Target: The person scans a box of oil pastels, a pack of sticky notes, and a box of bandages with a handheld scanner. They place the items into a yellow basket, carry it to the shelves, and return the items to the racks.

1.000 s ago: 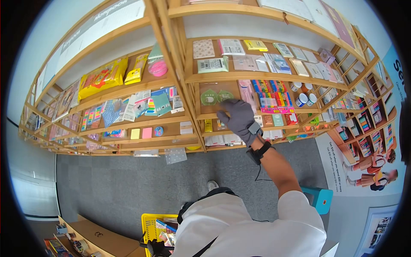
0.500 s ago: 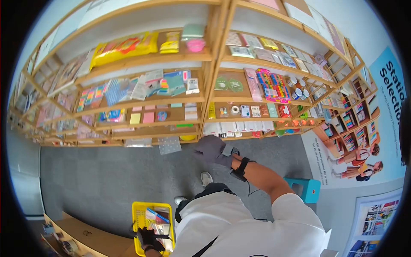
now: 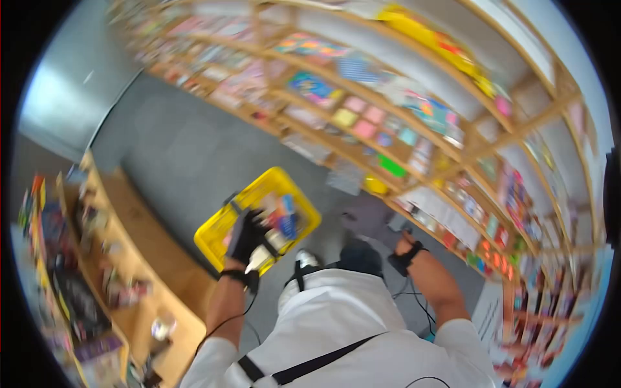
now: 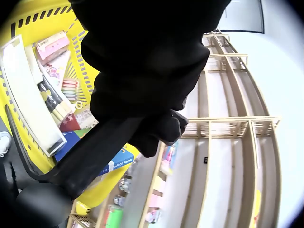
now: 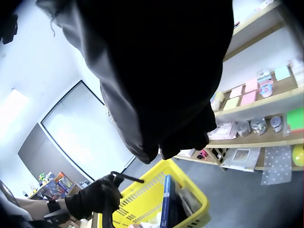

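Observation:
My left hand, in a black glove, grips the black handle of a yellow shopping basket, fingers curled round the bar. Inside lie a blue box marked Soft Oil Pastels, a long white box, a pink package and several small packs. Close to the shelf's lower front edge hangs my gloved right hand, to the right of the basket in the head view. In the right wrist view its fingers hang loosely with nothing in them.
Wooden shelves with stationery run along the far side and to the right. A low curved wooden display unit stands at the left, close to the basket. Grey floor lies between them. A dotted sheet hangs below the bottom shelf.
My right hand has drawn back from the shelf toward my body. The view has swung left, and the basket held by my left hand has come forward into the middle.

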Available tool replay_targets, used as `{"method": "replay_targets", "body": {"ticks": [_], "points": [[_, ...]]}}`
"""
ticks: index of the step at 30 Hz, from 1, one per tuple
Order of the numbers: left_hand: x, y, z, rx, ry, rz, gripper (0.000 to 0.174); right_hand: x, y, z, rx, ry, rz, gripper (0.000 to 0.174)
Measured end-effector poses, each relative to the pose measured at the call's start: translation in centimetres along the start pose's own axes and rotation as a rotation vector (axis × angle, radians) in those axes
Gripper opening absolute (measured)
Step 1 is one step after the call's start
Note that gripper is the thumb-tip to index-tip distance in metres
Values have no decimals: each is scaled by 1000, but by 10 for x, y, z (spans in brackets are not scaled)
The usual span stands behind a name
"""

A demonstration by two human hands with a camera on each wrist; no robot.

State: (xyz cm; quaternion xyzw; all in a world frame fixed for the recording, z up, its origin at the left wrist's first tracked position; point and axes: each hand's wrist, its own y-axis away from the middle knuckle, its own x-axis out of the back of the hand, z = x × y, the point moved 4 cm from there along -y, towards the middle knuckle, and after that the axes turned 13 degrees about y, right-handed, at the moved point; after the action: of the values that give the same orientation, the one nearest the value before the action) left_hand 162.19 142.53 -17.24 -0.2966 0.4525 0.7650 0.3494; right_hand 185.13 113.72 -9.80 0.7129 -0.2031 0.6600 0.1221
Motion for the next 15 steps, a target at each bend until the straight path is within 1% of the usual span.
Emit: {"method": "replay_targets", "body": {"ticks": [1,2,3,4,6,7,8,9,11,12,14,15], "points": [[-16,5,10,-41,7,46,42,2,-13,-17,74,-37,-3,26],[-26,8,20,-66,13,80,38,6,-22,-27,110,-89,-35,25],[-34,9,29,-97,22,103,38,12,-33,-38,126,-129,-67,27],[-43,9,34,-101,-4,94,38,20,-43,-51,151,-134,-68,27],[-61,6,46,-105,-24,77,39,40,-63,-74,248,-199,20,31],[-71,5,50,-92,-31,20,40,45,-71,-82,293,-230,61,34],[-81,5,53,-78,-39,-36,40,46,-79,-85,300,-227,56,34],[-88,3,56,-64,-48,-91,41,45,-89,-87,278,-188,37,39],[-96,-7,62,-54,-65,-104,42,42,-110,-89,239,-110,6,48],[-100,-12,65,-37,-89,-118,42,41,-118,-90,249,-113,7,48],[-105,-21,72,-31,-117,-126,43,32,-137,-87,139,-70,-155,55],[-106,-25,73,-51,-167,-90,44,27,-147,-86,84,-50,-232,58]]}}
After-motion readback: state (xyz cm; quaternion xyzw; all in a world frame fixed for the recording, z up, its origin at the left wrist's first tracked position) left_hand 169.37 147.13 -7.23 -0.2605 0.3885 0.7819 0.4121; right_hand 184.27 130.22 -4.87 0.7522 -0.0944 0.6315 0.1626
